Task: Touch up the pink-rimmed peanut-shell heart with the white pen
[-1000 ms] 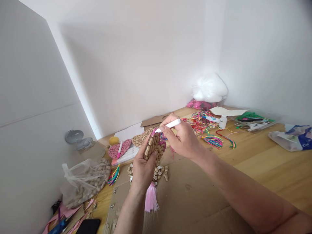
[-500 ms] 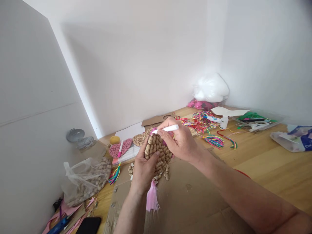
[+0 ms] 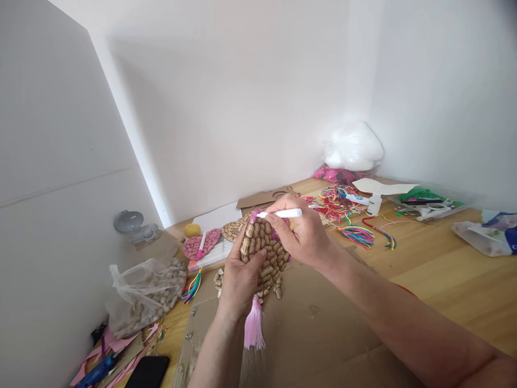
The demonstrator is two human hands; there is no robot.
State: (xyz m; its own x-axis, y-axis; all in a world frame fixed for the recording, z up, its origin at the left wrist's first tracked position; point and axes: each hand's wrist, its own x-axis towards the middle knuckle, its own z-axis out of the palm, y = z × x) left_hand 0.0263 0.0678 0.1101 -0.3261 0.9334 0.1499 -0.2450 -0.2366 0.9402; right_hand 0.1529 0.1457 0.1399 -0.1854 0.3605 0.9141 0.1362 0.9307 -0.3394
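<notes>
My left hand [image 3: 242, 272] grips a craft piece covered in peanuts [image 3: 264, 250], thumb across its front and fingers behind. From the lower end of the piece hangs a pink tassel [image 3: 254, 326]. A white marker pen [image 3: 285, 213] is pinched in my right hand [image 3: 299, 231], its tip against a pink-coloured peanut [image 3: 255, 216] at the upper edge. More pink shows along the far right edge, partly hidden by my right hand. Loose peanuts [image 3: 218, 280] lie below on the cardboard sheet [image 3: 319, 323].
A pink peanut piece [image 3: 197, 247] with a pink-ended marker [image 3: 201, 245] lies left. Beside the left wall stand a bag of peanuts [image 3: 149, 296] and a black phone [image 3: 148, 372]. Colourful tassels [image 3: 355, 235], a small white bottle [image 3: 374, 205] and a clear tray [image 3: 436, 202] are at right.
The marker has tilted to nearly level and shifted slightly right, its tip still at the upper edge. The whole view has shifted a little; my left hand keeps its hold.
</notes>
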